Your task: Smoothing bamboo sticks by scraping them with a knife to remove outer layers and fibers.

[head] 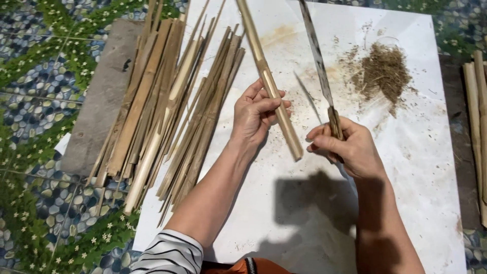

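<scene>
While hands [256,114] [347,147] hold work, bamboo strips [167,111] left, shavings [380,71] right.

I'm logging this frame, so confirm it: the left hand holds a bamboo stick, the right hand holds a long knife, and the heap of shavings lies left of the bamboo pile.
One detail is wrong. The head view shows the heap of shavings right of the bamboo pile, beyond the knife. The rest stands: the left hand holds the bamboo stick, the right hand the knife.
</scene>
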